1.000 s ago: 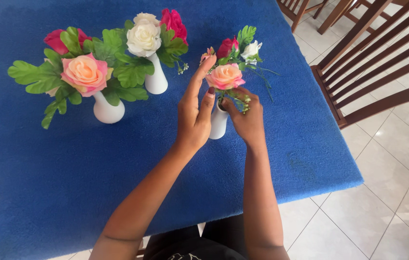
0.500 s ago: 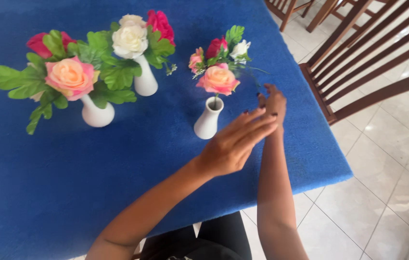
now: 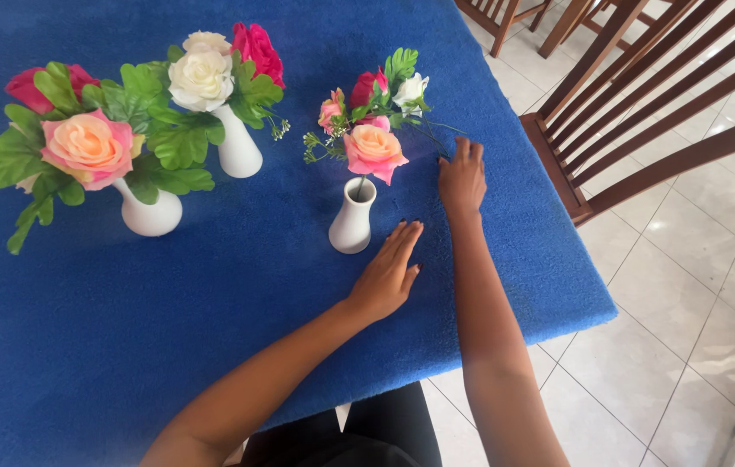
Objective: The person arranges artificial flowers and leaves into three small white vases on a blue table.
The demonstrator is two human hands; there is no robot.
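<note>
The left hand [image 3: 387,275] lies nearest, flat on the blue fleece-covered surface [image 3: 212,329], palm down, fingers straight and pressed together, pinching nothing. Its fingertips sit just beside the foot of the small white ceramic bud vase [image 3: 352,218], near but apart from it. That vase stands upright and carries a little bunch of artificial flowers [image 3: 367,121]: a peach-pink rose, smaller pink and red blooms, a white bud and green sprigs.

The right hand [image 3: 461,180] reaches further out, fingers loosely spread, tips down on the cloth beside thin dark stems trailing from the bunch. Whether it pinches a stem I cannot tell.

To do this well, the flat hand would best steady the narrow vase at its base, since the top-heavy bunch could tip it, while the other gathers loose stems gently.

Half a second ago both hands hovered close together right of the vase; now they have parted, the left dropped flat, the right gone forward.

Farther left stand a round white vase [image 3: 153,216] and a taller white vase [image 3: 238,149] with larger roses. Dark wooden chairs [image 3: 644,130] stand beyond.
</note>
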